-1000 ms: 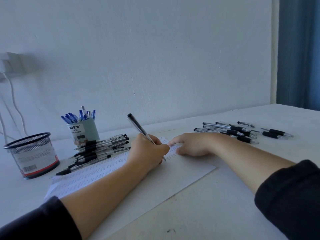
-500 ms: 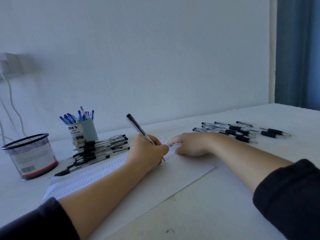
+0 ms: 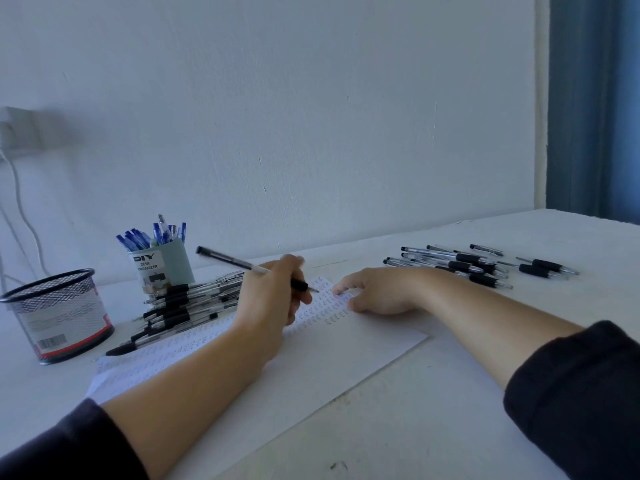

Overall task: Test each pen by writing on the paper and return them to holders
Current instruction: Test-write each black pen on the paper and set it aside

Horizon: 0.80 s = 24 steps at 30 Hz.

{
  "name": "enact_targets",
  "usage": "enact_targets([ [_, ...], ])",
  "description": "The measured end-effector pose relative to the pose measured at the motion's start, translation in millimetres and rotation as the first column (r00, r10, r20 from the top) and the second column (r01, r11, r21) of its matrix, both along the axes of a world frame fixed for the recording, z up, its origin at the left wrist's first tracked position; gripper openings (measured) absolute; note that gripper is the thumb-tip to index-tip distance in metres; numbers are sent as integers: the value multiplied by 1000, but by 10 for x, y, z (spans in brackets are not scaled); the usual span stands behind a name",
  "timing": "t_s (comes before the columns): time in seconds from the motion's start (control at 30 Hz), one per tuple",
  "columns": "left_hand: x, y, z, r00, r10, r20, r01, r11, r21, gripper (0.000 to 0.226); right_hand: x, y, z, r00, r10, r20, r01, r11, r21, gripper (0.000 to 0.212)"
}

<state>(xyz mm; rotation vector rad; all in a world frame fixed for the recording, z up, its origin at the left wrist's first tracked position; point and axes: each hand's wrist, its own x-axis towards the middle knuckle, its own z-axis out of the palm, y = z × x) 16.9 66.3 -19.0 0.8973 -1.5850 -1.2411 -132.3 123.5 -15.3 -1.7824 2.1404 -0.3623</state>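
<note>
The left hand point(image 3: 273, 299) grips a black pen point(image 3: 249, 268) above the paper point(image 3: 311, 358), which the right hand's point(image 3: 377, 292) relaxed fingers press flat. Blue pens point(image 3: 152, 235) fill the DIY desk organizer point(image 3: 166, 268); what the mesh holder point(image 3: 59, 313) contains I cannot tell.

White paper point(image 3: 311, 368) carries rows of small dark marks — blue-capped pens point(image 3: 152, 235) fill a pale teal cup point(image 3: 166, 268); the mesh holder point(image 3: 59, 313) is black, banded red.
</note>
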Motion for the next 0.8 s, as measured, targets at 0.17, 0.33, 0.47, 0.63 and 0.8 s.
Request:
enact_targets([
  [0.17,105,-82,113,990,98,-97,-95,995,30,27,-10,-2,-10,1000,11,-1,-11,1000,-13,42],
  [0.33,164,-150,158,985,141,-104,-141,990,9,6,-55,-44,-33,998,-43,38,45,998,-54,45],
  [0.47,161,-146,146,980,113,-162,-107,993,46,13,-63,-62,-38,998,-51,41,53,997,-55,46],
  [0.63,168,-123,146,977,86,-197,-69,994,89,22,-48,-43,-23,999,-40,20,41,998,-39,48],
  [0.8,177,-118,141,976,78,-204,-62,994,88,22,-34,-33,-14,999,-38,17,39,999,-34,46],
])
